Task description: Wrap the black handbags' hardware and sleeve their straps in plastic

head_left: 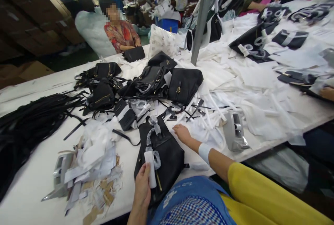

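Observation:
A black backpack (167, 148) lies in front of me on the white table, with clear plastic wrap round its handle and fittings. My left hand (143, 185) is closed on a white strip (150, 169) of wrapping material at the bag's near left side, the thumb lying over it. To the right of the bag, my right hand (182, 133) reaches forward with fingers stretched out and nothing visible in them. Just past its fingertips are short black straps (191, 111) and a small black tag (171, 117). A small black pouch (125, 115) with a white band lies beyond the backpack.
Finished-looking black bags (185, 84) are heaped farther back. Black straps (39, 117) pile up at left, beside paper scraps (96, 152) and a tape dispenser (61, 172). Another tape dispenser (235, 131) stands right. A metal post (202, 19) rises from the table; a co-worker (122, 31) sits opposite.

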Action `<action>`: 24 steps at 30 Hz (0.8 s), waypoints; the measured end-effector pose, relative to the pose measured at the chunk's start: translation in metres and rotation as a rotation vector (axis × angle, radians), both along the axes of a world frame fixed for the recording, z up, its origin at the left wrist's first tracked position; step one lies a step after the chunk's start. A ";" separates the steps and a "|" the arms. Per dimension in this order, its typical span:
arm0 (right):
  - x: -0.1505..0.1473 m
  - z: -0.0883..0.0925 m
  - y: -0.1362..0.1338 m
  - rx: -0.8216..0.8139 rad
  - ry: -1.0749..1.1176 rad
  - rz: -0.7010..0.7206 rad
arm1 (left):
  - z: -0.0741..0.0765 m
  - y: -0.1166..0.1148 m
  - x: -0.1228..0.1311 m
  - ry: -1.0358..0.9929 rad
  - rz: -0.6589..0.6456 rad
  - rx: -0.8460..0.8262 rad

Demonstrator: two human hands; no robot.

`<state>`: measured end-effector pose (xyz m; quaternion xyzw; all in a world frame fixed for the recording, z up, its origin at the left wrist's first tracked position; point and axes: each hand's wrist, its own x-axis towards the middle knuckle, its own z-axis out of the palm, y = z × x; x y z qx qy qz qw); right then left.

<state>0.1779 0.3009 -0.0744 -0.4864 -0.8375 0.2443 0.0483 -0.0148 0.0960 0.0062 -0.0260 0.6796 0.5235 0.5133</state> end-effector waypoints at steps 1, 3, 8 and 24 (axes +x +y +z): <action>-0.002 -0.001 0.007 0.017 -0.038 0.057 | 0.000 0.000 0.002 0.006 0.007 0.012; -0.005 -0.003 0.017 0.051 -0.101 0.173 | 0.000 -0.001 0.003 0.018 0.026 0.032; -0.003 0.004 0.035 0.146 -0.157 0.379 | -0.007 -0.001 -0.007 0.012 0.099 0.043; -0.003 0.065 -0.046 -0.656 0.484 0.213 | 0.003 0.002 0.008 0.021 0.124 0.122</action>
